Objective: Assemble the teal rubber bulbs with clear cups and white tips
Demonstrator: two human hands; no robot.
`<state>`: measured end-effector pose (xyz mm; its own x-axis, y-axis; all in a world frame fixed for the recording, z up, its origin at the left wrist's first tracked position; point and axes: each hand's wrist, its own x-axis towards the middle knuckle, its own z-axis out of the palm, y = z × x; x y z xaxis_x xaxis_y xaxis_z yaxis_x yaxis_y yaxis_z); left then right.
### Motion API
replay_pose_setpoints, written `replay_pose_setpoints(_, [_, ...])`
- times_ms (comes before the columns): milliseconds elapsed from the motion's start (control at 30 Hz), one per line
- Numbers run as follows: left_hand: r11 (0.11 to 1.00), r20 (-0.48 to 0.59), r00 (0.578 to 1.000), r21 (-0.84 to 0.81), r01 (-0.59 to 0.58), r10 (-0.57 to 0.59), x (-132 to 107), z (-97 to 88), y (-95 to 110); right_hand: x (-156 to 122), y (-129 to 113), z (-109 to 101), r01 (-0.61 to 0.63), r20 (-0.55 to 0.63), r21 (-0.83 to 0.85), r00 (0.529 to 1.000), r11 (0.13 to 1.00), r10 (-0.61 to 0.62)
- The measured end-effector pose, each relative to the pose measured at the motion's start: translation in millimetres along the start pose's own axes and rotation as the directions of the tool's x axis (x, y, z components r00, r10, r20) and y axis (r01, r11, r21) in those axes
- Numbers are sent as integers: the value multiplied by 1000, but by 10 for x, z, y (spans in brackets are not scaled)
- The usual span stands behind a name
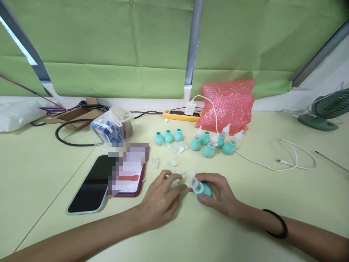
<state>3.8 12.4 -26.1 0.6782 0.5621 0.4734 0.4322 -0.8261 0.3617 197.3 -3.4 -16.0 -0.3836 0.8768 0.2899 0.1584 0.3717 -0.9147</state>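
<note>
My right hand (220,194) is wrapped round a teal squeeze bulb (207,190), which lies tilted with its mouth toward my left hand. A clear plastic connector (194,183) sits at the bulb's mouth. Close by on the left, my left hand (162,198) has its fingers bent and apart, with the fingertips near the connector. Something whitish shows between those fingers, too covered to name. Just beyond lie small white tips (175,163) and a loose clear connector (155,163).
Three open teal bulbs (168,136) stand behind, near a pile of clear parts (174,147). Several bulbs with white tips (208,150) stand to the right. Two phones (91,185) lie left. A white cable (261,165), pink bubble-wrap bag (226,105) and yellow power strip (178,115) are farther back.
</note>
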Motion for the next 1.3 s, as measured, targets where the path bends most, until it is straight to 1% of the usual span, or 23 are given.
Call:
replay_pose_setpoints(67, [980, 109, 994, 193, -45, 24, 6, 33, -14, 0, 20, -8, -18, -40, 6, 999, 1000, 18])
replay_pose_setpoints(100, [966, 140, 990, 253, -61, 26, 7, 44, -23, -3, 26, -9, -13, -56, -3, 998, 1000, 12])
replay_pose_setpoints(200, [943, 172, 984, 321, -93, 39, 12, 51, -70, -23, 30, -3, 37, -105, -47, 994, 998, -42])
replay_pose_setpoints(267, [941, 180, 983, 323, -104, 47, 22, 34, -112, -43, 23, 2, 28, -116, -80, 993, 996, -37])
replay_pose_setpoints(333, [948, 151, 987, 304, -93, 48, 42, 1, -145, -59, 14, 8, -12, -97, -108, 995, 994, 1])
replay_pose_setpoints(400, [972, 76, 997, 233, -41, 24, 74, -50, -153, -64, 5, 15, -44, -84, -124, 996, 991, 34])
replay_pose_setpoints(433, [986, 29, 1000, 168, 3, -8, 94, -85, -145, -61, 0, 20, -59, -74, -121, 996, 991, 50])
replay_pose_setpoints(500, [992, -49, 991, -26, 121, -122, 138, -169, -105, -48, -13, 31, -98, -41, -102, 995, 990, 94])
replay_pose_setpoints(533, [971, -71, 977, -145, 190, -201, 161, -215, -76, -40, -22, 36, -123, -21, -91, 992, 988, 121])
replay_pose_setpoints(567, [925, -74, 954, -276, 261, -291, 183, -260, -45, -32, -32, 42, -146, 1, -81, 989, 986, 147])
replay_pose_setpoints(600, [850, -66, 920, -415, 326, -385, 202, -300, -15, -25, -43, 47, -166, 18, -77, 986, 983, 168])
replay_pose_setpoints(633, [752, -39, 880, -539, 381, -473, 219, -333, 14, -20, -53, 52, -183, 26, -82, 982, 980, 185])
replay_pose_setpoints(700, [548, 36, 803, -713, 437, -595, 240, -370, 54, -16, -70, 58, -202, 20, -110, 979, 973, 205])
replay_pose_setpoints(733, [462, 75, 775, -765, 448, -628, 245, -373, 64, -16, -75, 60, -204, 14, -128, 978, 971, 208])
replay_pose_setpoints(800, [335, 150, 740, -821, 463, -655, 247, -358, 68, -19, -79, 61, -202, 0, -157, 979, 967, 205])
replay_pose_setpoints(900, [204, 257, 712, -846, 493, -653, 238, -320, 50, -27, -79, 60, -203, -11, -185, 979, 961, 205])
replay_pose_setpoints(967, [158, 297, 700, -848, 506, -649, 233, -309, 39, -31, -89, 59, -208, -13, -204, 978, 957, 209])
replay_pose_setpoints(1033, [141, 315, 694, -846, 514, -647, 231, -312, 34, -35, -106, 59, -202, -8, -226, 979, 953, 206])
replay_pose_setpoints(1200, [158, 329, 712, -837, 524, -621, 235, -330, 41, -34, -148, 61, -191, 13, -276, 979, 942, 202])
replay_pose_setpoints(1300, [176, 322, 714, -830, 529, -622, 234, -335, 44, -30, -177, 62, -139, 21, -307, 988, 941, 153])
